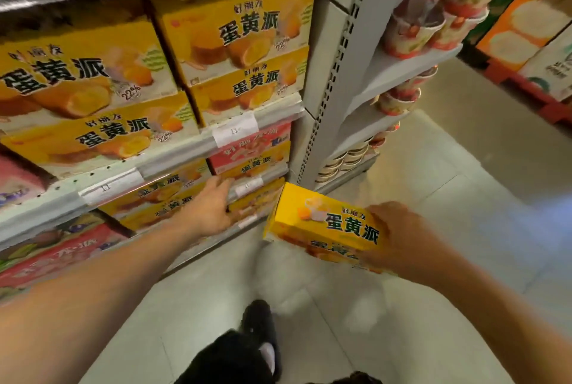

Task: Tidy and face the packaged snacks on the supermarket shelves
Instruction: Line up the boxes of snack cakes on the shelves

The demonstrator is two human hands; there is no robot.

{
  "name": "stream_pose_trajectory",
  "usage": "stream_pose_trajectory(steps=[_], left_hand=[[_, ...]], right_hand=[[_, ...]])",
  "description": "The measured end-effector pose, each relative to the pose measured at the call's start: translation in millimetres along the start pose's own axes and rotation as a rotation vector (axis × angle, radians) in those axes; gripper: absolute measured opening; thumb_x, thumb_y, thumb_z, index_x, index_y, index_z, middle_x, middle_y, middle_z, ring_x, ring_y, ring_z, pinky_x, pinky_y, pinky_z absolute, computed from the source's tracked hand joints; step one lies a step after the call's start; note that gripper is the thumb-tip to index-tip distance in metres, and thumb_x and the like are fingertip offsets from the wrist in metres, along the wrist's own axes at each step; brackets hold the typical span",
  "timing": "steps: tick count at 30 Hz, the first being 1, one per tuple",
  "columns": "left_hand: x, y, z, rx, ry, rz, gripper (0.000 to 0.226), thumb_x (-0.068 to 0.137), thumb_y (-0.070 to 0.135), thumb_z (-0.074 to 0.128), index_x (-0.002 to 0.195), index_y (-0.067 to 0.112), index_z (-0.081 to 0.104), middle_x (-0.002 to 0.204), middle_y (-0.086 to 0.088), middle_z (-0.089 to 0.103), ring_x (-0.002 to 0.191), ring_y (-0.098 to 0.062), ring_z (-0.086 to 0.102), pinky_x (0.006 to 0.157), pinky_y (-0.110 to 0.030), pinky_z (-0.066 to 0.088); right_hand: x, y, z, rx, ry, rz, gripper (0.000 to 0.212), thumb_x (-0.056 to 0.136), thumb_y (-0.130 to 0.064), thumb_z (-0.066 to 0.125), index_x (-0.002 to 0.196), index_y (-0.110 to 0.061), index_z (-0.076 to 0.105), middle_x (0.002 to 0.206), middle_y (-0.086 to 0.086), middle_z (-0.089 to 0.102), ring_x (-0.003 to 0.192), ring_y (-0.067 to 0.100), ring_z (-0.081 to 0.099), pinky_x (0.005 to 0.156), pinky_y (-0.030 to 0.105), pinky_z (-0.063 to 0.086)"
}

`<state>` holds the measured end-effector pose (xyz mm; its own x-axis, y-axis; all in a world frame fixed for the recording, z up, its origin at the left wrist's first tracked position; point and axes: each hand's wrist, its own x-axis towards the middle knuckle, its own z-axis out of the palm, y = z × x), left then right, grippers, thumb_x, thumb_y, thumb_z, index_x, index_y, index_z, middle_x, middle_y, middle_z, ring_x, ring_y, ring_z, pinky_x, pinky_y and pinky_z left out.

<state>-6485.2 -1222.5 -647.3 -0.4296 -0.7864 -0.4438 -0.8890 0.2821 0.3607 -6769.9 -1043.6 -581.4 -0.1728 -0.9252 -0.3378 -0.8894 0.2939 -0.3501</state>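
Yellow snack box [322, 226], black lettering, cake picture.

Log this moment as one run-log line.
right hand: grips yellow box, off shelf | left hand: reaching into lower shelf, touching boxes there, grip unclear | step: box not yet placed

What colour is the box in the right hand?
Yellow with dark lettering, the box in the right hand; head view.
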Motion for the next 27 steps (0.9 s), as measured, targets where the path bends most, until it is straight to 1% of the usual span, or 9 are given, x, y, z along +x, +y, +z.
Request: stream_pose_trajectory(steps=[2, 4, 7, 9, 11, 15, 18, 22, 27], left_hand=[[47.2, 7.8, 2.6, 0.157, 0.056, 0.026, 0.079, 0.090, 0.030, 0.064, 0.151, 0.018, 0.015, 0.155, -0.009, 0.016, 0.126, -0.031, 0.048, 0.095, -0.046, 0.051], [81.5, 16.7, 5.3, 0.235, 0.134, -0.030, 0.072, 0.090, 0.025, 0.063, 0.146, 0.020, 0.019, 0.147, -0.011, 0.028, 0.115, -0.034, 0.053, 0.081, -0.048, 0.054], [120.4, 25.7, 3.4, 0.234, 0.178, -0.139, 0.034, 0.093, 0.022, 0.052, 0.124, 0.014, 0.040, 0.120, -0.015, 0.054, 0.099, -0.038, 0.058, 0.067, -0.044, 0.048], [141.0, 23.3, 0.3, 0.191, 0.111, -0.208, 0.017, 0.096, 0.023, 0.047, 0.109, 0.012, 0.050, 0.109, -0.015, 0.062, 0.087, -0.033, 0.056, 0.071, -0.041, 0.048], [154.3, 18.1, 0.7, 0.174, 0.037, -0.266, 0.019, 0.099, 0.022, 0.042, 0.101, 0.010, 0.057, 0.106, -0.016, 0.064, 0.085, -0.031, 0.054, 0.078, -0.041, 0.050], [159.3, 20.3, 17.6, 0.283, 0.164, -0.352, 0.018, 0.096, 0.009, 0.046, 0.104, 0.009, 0.062, 0.096, -0.013, 0.064, 0.088, -0.036, 0.060, 0.073, -0.044, 0.051], [161.9, 23.8, 21.6, 0.289, 0.218, -0.438, 0.020, 0.092, 0.002, 0.048, 0.104, 0.010, 0.062, 0.083, -0.010, 0.056, 0.076, -0.034, 0.054, 0.064, -0.041, 0.043], [161.3, 30.5, 28.4, 0.311, 0.321, -0.509, 0.015, 0.088, 0.000, 0.054, 0.093, 0.009, 0.065, 0.075, -0.009, 0.051, 0.068, -0.034, 0.053, 0.059, -0.039, 0.042], [163.1, 50.8, 30.3, 0.180, 0.343, -0.659, 0.010, 0.088, 0.001, 0.056, 0.088, 0.005, 0.065, 0.081, -0.014, 0.060, 0.083, -0.040, 0.064, 0.058, -0.038, 0.043]], right_hand=[[30.4, 11.2, -4.3, -0.075, -0.029, -0.022, 0.054, 0.063, -0.060, 0.075, 0.107, -0.036, 0.055, 0.094, -0.018, 0.052, 0.077, 0.003, 0.054, 0.065, 0.015, 0.046], [55.5, 20.0, -9.7, -0.088, -0.056, -0.039, 0.060, 0.066, -0.056, 0.077, 0.116, -0.032, 0.053, 0.102, -0.012, 0.052, 0.084, 0.006, 0.053, 0.071, 0.018, 0.046], [83.4, 33.0, -13.5, -0.060, -0.087, -0.054, 0.062, 0.066, -0.051, 0.078, 0.118, -0.031, 0.052, 0.102, -0.011, 0.051, 0.085, 0.007, 0.052, 0.071, 0.018, 0.044], [98.1, 44.0, -12.7, -0.045, -0.104, -0.066, 0.062, 0.064, -0.052, 0.078, 0.117, -0.034, 0.051, 0.100, -0.014, 0.050, 0.082, 0.003, 0.051, 0.065, 0.012, 0.038], [112.5, 55.9, -10.5, -0.031, -0.127, -0.091, 0.061, 0.064, -0.053, 0.078, 0.115, -0.036, 0.050, 0.099, -0.016, 0.049, 0.080, -0.002, 0.050, 0.062, 0.009, 0.035], [132.3, 78.5, -8.0, -0.007, -0.226, -0.112, 0.060, 0.065, -0.051, 0.078, 0.116, -0.037, 0.049, 0.101, -0.018, 0.049, 0.083, -0.002, 0.051, 0.064, 0.011, 0.039], [147.9, 90.9, -10.1, 0.022, -0.257, -0.146, 0.059, 0.065, -0.049, 0.078, 0.115, -0.036, 0.050, 0.101, -0.017, 0.050, 0.085, 0.001, 0.054, 0.066, 0.013, 0.044], [165.1, 106.4, -14.4, 0.030, -0.270, -0.195, 0.053, 0.064, -0.048, 0.079, 0.107, -0.038, 0.050, 0.095, -0.019, 0.050, 0.081, 0.000, 0.055, 0.060, 0.012, 0.042], [182.3, 116.9, -28.6, -0.018, -0.264, -0.259, 0.051, 0.061, -0.055, 0.076, 0.100, -0.046, 0.044, 0.097, -0.019, 0.051, 0.081, -0.003, 0.053, 0.059, 0.009, 0.036]])
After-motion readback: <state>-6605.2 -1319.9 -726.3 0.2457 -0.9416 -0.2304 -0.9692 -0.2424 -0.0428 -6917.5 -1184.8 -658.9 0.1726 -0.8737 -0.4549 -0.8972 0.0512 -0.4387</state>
